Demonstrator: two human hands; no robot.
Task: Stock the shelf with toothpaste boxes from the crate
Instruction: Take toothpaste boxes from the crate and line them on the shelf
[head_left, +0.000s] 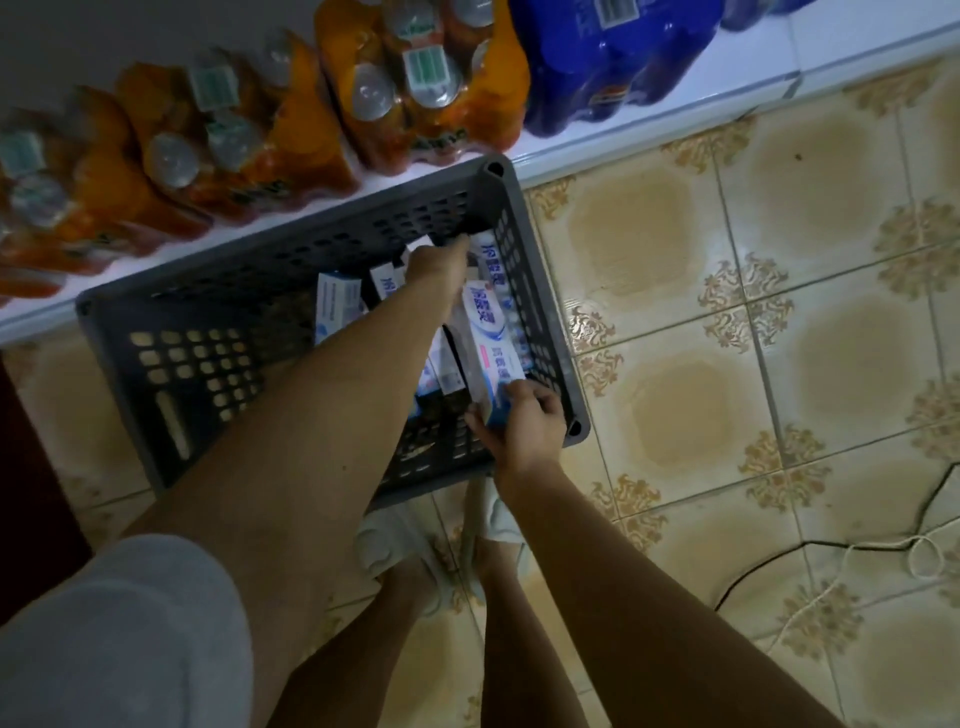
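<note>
While the person bends over the grey plastic crate (291, 270), both arms reach down into it from above. The crate stands on the tiled floor (727, 312), with its far side just beside the white edge of the low shelf (649, 111). Inside the crate lie several white and blue toothpaste boxes (337, 306), most of them gathered in the right half, some tilted and some flat. The right hand (524, 431) grips the near end of one toothpaste box (491, 332), with the fingers curled around it, and this box lies along the right wall of the crate. The left hand (436, 265) is deeper in the crate, near the far right corner; it reaches among the boxes there, but I cannot tell if its fingers hold one, because they are hidden behind the hand. On the shelf stand packs of orange drink bottles (415, 88) wrapped in film, and to the right of them a blue pack (613, 62). Under the arms two light shoes (395, 551) are seen on the floor, and a thin cord (831, 561) lies on the tiles to the right.
</note>
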